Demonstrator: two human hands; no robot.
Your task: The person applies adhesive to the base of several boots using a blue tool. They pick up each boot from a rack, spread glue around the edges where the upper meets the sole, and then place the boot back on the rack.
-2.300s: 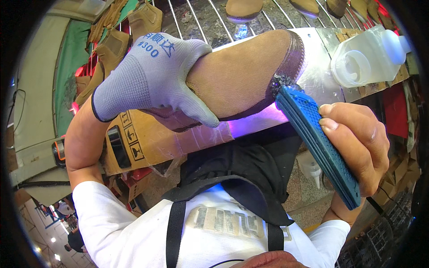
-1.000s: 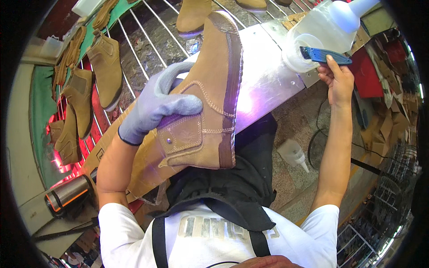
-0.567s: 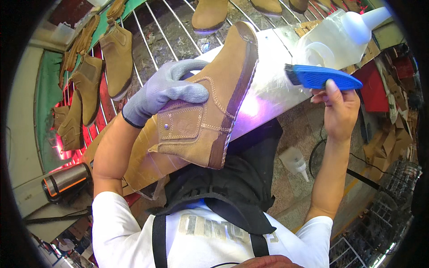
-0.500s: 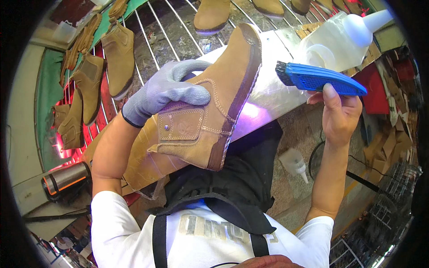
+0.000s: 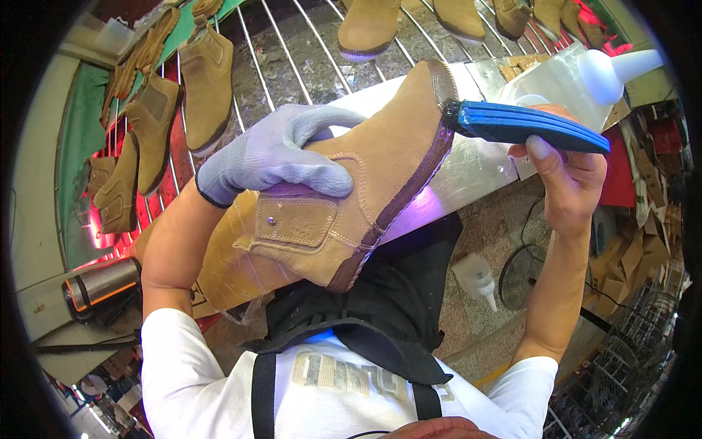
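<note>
My left hand (image 5: 281,155), in a grey glove, grips a tan suede ankle boot (image 5: 365,183) by its upper, holding it tilted with the brown sole edge facing right. My right hand (image 5: 567,179), bare, holds a blue brush (image 5: 523,126) by its handle. The brush's dark bristle end touches the boot's sole rim near the toe.
A wire rack (image 5: 292,44) behind carries several more tan boots (image 5: 205,80). A translucent plastic squeeze bottle (image 5: 585,73) stands on the bench at the right, a smaller white bottle (image 5: 475,274) lies on the floor, and a dark steel flask (image 5: 99,285) sits at the left.
The boot has swung from upright to tilted with its sole turned right. My right hand brought the blue brush down from the bottle to the boot's sole edge.
</note>
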